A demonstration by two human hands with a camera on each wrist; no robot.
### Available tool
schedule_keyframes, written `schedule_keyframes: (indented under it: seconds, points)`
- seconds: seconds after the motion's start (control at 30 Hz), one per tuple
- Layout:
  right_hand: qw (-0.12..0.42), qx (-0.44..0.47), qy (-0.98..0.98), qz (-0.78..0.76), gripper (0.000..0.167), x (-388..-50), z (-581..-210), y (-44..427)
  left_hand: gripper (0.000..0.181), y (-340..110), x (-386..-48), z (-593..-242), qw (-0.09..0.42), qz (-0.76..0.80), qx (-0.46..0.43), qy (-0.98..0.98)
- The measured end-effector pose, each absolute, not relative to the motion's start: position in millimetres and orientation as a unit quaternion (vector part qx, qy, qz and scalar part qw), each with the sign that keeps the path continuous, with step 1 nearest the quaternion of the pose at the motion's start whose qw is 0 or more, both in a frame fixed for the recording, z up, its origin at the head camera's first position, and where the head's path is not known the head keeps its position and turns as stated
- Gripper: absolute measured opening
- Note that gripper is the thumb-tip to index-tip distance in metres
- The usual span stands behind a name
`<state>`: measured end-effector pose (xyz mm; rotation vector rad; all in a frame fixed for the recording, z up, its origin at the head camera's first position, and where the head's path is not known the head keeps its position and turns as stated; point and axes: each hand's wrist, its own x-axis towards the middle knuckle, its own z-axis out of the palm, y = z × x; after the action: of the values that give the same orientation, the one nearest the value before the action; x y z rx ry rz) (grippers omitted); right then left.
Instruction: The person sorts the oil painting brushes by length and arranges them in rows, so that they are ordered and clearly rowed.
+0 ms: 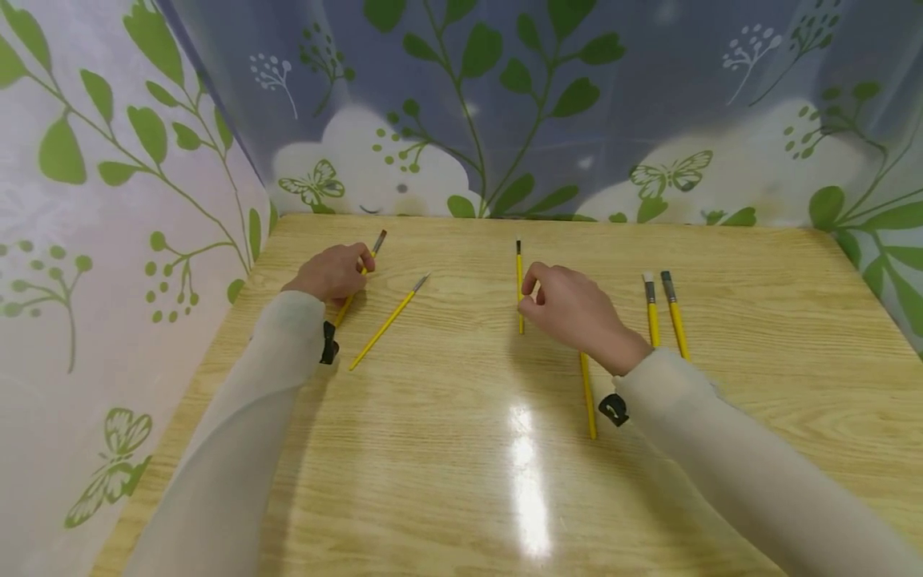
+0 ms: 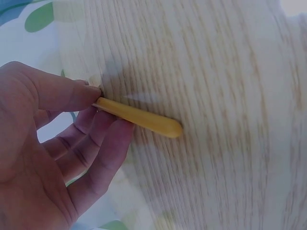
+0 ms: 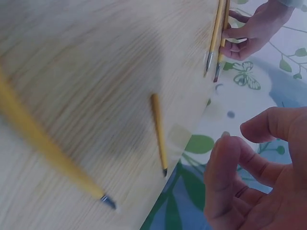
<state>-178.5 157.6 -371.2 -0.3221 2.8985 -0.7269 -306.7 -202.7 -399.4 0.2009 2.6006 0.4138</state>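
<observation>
My left hand [image 1: 335, 272], at the table's far left, pinches a yellow-handled paintbrush [image 1: 378, 242] between thumb and fingers. In the left wrist view the rounded end of its handle [image 2: 153, 122] sticks out past the fingertips. Just right of it lies a thin pointed paintbrush [image 1: 389, 322]. My right hand [image 1: 577, 308] hovers beside a dark-tipped paintbrush [image 1: 520, 272] with fingers loosely bent. The right wrist view shows a gap between thumb and forefinger and nothing held. Another paintbrush [image 1: 588, 397] lies partly hidden beneath this hand.
Two wider flat paintbrushes, one white-tipped [image 1: 652, 312] and one dark-tipped [image 1: 675, 312], lie to the right, their lower ends hidden by the right arm. Leaf-patterned curtains [image 1: 497, 112] stand along the back and left edges of the wooden table [image 1: 433, 481].
</observation>
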Motion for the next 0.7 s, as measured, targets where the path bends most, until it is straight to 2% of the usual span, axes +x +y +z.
schedule_keyframes:
  seconds: [0.7]
  points:
    - [0.098, -0.114, 0.952, -0.267, 0.035, -207, -354, 91, 0.033, -204, -305, -404, 0.231, 0.157, 0.083, 0.956]
